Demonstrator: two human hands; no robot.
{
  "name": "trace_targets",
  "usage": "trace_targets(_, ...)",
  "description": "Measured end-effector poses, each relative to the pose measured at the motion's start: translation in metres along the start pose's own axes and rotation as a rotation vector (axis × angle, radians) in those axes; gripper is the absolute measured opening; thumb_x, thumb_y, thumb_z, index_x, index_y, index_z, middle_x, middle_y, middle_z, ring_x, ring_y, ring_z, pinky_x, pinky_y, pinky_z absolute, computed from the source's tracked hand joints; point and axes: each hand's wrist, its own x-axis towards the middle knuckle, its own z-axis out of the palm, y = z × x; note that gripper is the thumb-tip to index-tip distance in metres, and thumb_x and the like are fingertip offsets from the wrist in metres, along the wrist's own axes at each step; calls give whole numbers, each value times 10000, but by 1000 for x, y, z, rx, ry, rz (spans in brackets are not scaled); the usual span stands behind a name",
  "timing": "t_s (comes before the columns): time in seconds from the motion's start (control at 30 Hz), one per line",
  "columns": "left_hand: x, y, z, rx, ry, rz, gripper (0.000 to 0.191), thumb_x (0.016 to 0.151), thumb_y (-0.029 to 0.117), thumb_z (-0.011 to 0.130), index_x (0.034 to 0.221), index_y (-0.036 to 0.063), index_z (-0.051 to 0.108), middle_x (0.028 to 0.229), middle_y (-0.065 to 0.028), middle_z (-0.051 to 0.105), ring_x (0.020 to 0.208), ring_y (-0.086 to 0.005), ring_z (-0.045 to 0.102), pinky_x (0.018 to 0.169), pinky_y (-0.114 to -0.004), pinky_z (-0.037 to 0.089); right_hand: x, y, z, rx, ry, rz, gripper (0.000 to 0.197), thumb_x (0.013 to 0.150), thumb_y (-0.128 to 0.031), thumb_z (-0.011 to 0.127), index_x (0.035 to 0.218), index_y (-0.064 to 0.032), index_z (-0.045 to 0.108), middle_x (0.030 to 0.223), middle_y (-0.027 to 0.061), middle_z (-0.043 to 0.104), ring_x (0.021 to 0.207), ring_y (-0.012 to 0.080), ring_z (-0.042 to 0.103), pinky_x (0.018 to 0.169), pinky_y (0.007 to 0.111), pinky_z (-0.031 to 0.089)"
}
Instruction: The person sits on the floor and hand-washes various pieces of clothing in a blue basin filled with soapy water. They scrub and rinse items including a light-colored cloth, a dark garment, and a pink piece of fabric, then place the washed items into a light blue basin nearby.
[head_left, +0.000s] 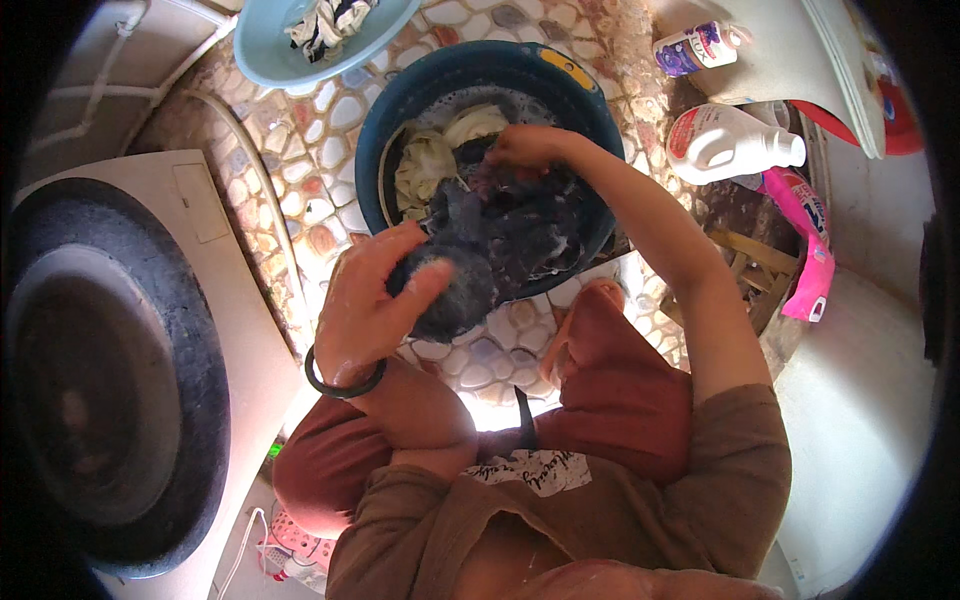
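Note:
A dark blue plastic basin (367, 161) with soapy water stands on the floor before me. A wet dark cloth (540, 225) bunches inside it and hangs over its near rim. My left hand (367, 300), with a dark band (345, 390) round its wrist, is at the near left rim, the cloth between its thumb and fingers. The thumb is blurred. Over the middle of the basin, my right hand (525, 150) bends its fingers into another part of the same cloth, and the fingertips are partly hidden. Pale wet cloth (424, 169) lies on the basin's left side.
A light blue basin (255, 52) holding clothes (330, 30) is at the far left. A washing machine (217, 247) with a dark round lid (202, 360) flanks me; a hose (262, 172) runs past it. Right are a white jug (720, 146), a Lux bottle (694, 49) and a pink packet (806, 240).

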Motion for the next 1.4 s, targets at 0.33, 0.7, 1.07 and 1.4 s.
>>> trace_targets(0.33,33,-54,37,371,195,-332,561,863,476,578,1109,-25,633,995,-245,653,970,-389,618,854,-446,464,-21,25,49,-606,603,-358,256,815,-320,649,1009,-153,640,1003,110,607,818,333,645,704,451,527)
trace_targets(0.7,15,-29,16,58,324,-20,344,825,319,682,940,1,622,804,-174,626,730,-330,612,651,-388,469,-126,-13,24,-196,805,-418,129,818,-111,617,773,-48,514,896,97,597,821,247,627,675,342,499)
trace_targets(1.07,60,-41,64,528,528,165,594,769,460,724,1101,-7,569,1090,-177,603,979,-359,596,804,-445,474,-193,-69,-18,564,752,-963,194,846,32,645,966,-57,520,952,16,591,861,51,548,705,196,454)
trace_targets(1.4,93,-73,77,-540,717,-47,198,863,176,692,767,19,619,669,21,568,626,-82,506,583,-246,422,-190,-54,-25,893,1014,-847,193,869,17,627,1046,-52,596,934,-1,611,874,58,547,748,201,437)
